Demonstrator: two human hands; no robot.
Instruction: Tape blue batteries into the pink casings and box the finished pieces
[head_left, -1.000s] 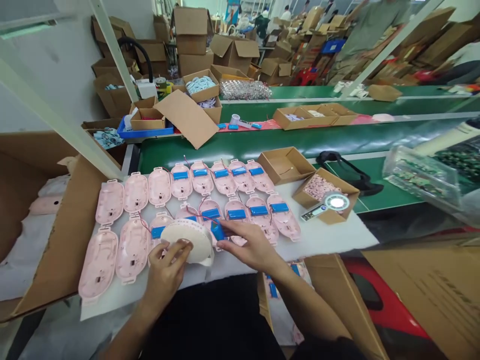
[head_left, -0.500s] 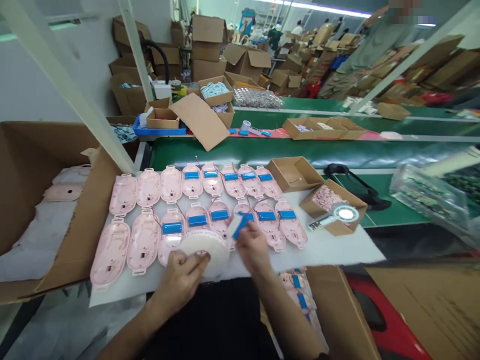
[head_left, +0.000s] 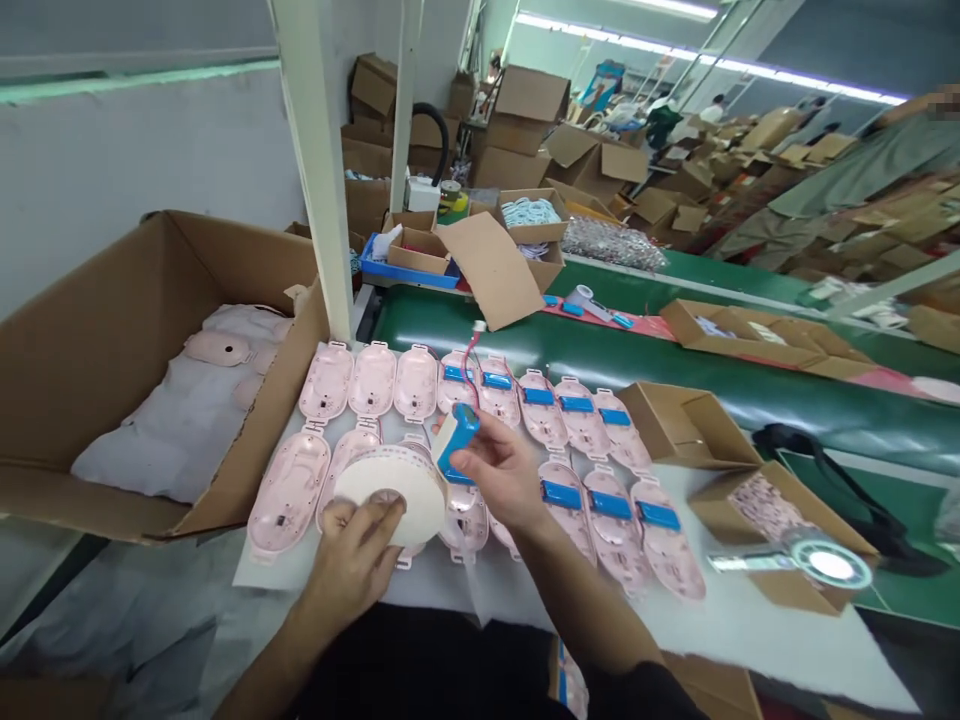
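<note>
My left hand [head_left: 361, 555] grips a roll of white tape [head_left: 420, 500], its fingers hooked into the core. In my right hand [head_left: 504, 470] is a blue battery pack [head_left: 459, 437], pinched between thumb and fingers. A whitish strip covers the face of the pack towards the roll, and its red lead rises to a white connector [head_left: 479, 327]. The battery is close beside the roll's edge; whether they touch I cannot tell. Beneath both hands lie two rows of pink plastic housings [head_left: 289, 490]. Several at the right hold blue batteries [head_left: 660, 515]; those at the left show bare interiors.
A large cardboard box [head_left: 247, 450] with pink parts stands at the left. To the right are a small open carton [head_left: 686, 430], a carton of small pink pieces [head_left: 780, 505] and a round-headed white device [head_left: 829, 562]. Behind runs a green conveyor [head_left: 420, 320]. A person [head_left: 840, 190] stands at far right.
My view has swung, shifting the scene rightward. My right hand has raised the battery, now tilted more upright with its connector visible. The roll stays in my left hand.
</note>
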